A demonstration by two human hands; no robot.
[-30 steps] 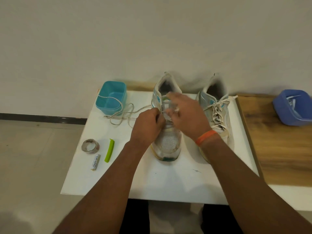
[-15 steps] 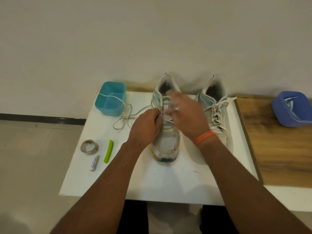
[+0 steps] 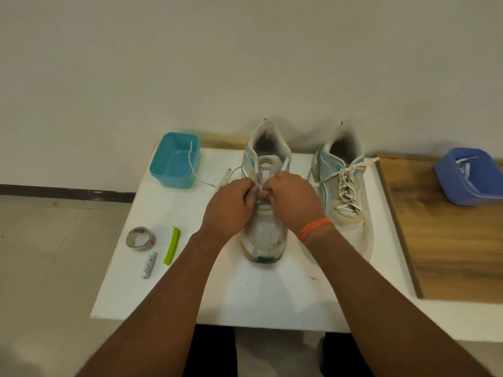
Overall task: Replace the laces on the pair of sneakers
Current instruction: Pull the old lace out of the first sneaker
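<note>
Left hand [image 3: 230,206], right hand [image 3: 292,201] pinch lace [image 3: 223,177] over left sneaker [image 3: 265,235].

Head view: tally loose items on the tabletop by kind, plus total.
Sneakers: 2
Plastic tubs: 2 (teal, blue)
Tape roll: 1
Battery: 1
Green clip: 1
Total: 7

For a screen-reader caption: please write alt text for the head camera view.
Two hands, left hand and right hand, pinch an off-white lace over the tongue of the left grey-and-teal mesh sneaker on a white board. The matching right sneaker stands alongside, laced.
</note>
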